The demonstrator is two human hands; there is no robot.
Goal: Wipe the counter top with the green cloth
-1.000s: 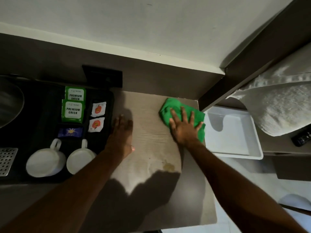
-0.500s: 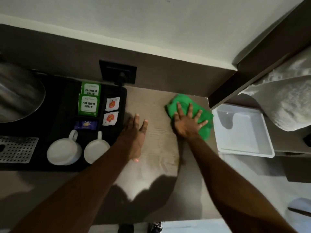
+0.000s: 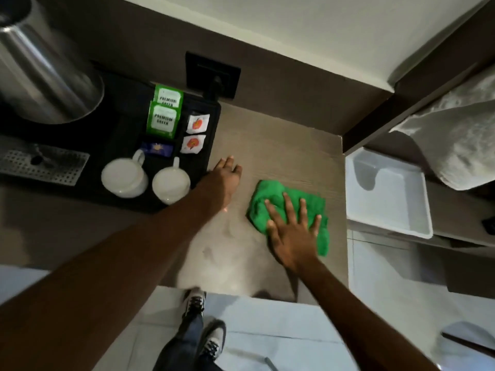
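Step in hand: we are mid-wipe, pressing the green cloth [image 3: 284,207] flat onto the counter top [image 3: 281,156] with our right hand [image 3: 290,231].
Right hand: fingers [image 3: 289,207] spread wide and laid flat over the cloth, pinning it by pressure, not gripping it.
Left hand [image 3: 222,180]: flat on the bare counter, fingers straight and close together, holding nothing; it sits just beside the black tray [image 3: 211,145], and we judge it is bracing us.
Cloth: bunched, on the right half of the counter, near the edge that faces the white bin [image 3: 388,199].
Marks: faint smudges [image 3: 214,247] show on the surface nearer us, left of the cloth.
Next move: we judge it calls for sliding the cloth toward those smudges under steady downward pressure, stopping short of the tray and its two white cups [image 3: 171,183].
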